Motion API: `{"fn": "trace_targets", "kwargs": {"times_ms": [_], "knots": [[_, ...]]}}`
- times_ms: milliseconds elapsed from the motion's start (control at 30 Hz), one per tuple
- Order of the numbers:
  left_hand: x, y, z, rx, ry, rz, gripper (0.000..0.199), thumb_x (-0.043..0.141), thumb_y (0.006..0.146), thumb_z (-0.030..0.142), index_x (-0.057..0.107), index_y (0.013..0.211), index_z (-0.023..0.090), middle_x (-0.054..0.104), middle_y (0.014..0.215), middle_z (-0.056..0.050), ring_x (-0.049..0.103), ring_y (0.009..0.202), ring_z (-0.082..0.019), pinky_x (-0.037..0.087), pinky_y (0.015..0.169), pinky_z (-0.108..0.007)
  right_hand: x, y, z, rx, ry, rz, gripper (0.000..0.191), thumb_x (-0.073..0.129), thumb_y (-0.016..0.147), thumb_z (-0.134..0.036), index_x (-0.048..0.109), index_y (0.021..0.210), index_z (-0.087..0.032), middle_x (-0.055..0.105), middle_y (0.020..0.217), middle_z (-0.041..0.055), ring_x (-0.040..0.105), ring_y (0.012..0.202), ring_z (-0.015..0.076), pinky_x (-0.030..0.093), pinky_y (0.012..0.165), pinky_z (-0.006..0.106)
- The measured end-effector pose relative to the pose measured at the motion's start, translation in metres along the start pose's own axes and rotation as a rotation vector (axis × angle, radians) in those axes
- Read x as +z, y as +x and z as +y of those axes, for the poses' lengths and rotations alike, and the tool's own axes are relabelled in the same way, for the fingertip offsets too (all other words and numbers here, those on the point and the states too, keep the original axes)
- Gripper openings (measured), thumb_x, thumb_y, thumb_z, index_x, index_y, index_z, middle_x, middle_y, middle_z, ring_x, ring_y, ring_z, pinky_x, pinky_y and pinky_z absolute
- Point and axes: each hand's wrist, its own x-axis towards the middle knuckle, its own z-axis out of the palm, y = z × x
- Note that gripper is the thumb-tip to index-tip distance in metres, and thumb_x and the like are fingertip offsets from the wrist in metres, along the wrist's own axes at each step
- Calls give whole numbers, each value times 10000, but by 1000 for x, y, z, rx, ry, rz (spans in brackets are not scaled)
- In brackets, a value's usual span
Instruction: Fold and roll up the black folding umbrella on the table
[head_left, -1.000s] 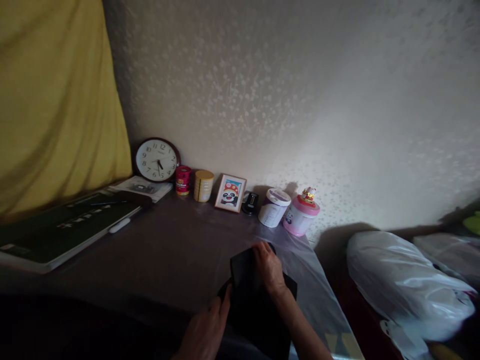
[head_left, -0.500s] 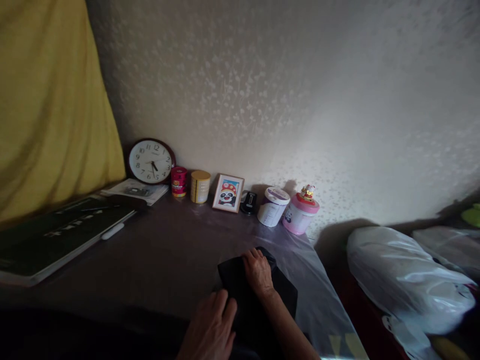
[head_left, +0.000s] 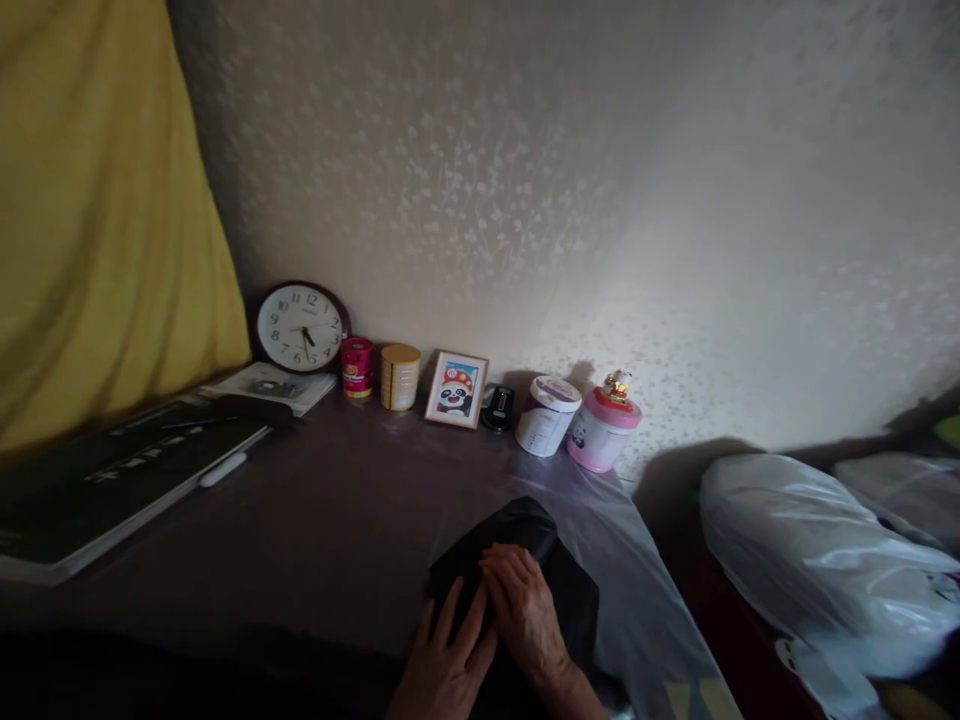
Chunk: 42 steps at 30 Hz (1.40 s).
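Note:
A black, smooth piece of cloth or garment (head_left: 574, 590), folded into a bundle, lies on the table near its right front corner. Its exact kind is hard to tell in the dim light. On its left front part rests my left hand (head_left: 450, 655), fingers spread and lying flat. My right hand (head_left: 521, 605) lies over the middle of the black cloth, fingers stretched out and close together, their tips near the left hand's fingers. Neither hand visibly grips the fabric.
Along the wall stand a clock (head_left: 302, 328), a red can (head_left: 357, 368), a yellow can (head_left: 400, 378), a panda picture frame (head_left: 456, 390), a white tub (head_left: 548, 417) and a pink tub (head_left: 602, 432). A large green book (head_left: 127, 470) lies left. White plastic bags (head_left: 817, 560) sit beyond the table's right edge.
My right hand has slid down from the cloth's top edge toward me and flattened. The left hand has moved right onto the cloth, its fingers spreading beside the right hand.

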Motion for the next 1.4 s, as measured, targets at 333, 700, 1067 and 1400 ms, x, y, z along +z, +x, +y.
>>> {"fn": "trace_targets", "kwargs": {"times_ms": [333,700,1067,1400], "knots": [[-8,5,3,-22,1,-33,740,472,766,10,260,1380,364,278,1473,-7,337,1286,-333,443,924,-464,8,26,84,166,-146,-39,335,313,935,-197,618,1071,-181,656,1086,79,576,1060,183,440,927,370],[2,5,1,-40,-46,-66,789,469,745,-3,179,1414,298,279,1471,-50,393,1249,-342,471,911,-442,-5,17,33,-37,16,-85,280,365,943,-249,636,1004,-222,684,1015,37,544,1111,167,364,1010,385],[-19,16,-7,-105,-190,-313,917,502,640,-6,100,1431,225,126,1501,-121,355,1277,-339,413,966,-452,1,44,108,271,-174,-107,315,345,918,-238,660,929,-230,714,855,51,668,814,163,504,745,277],[-59,18,-18,-93,-320,-362,980,452,551,-53,78,1428,173,151,1484,-182,319,1304,-283,338,1007,-408,-64,-82,85,361,-66,168,254,404,896,-312,609,1029,-244,665,1024,63,655,914,187,545,762,302]]}}
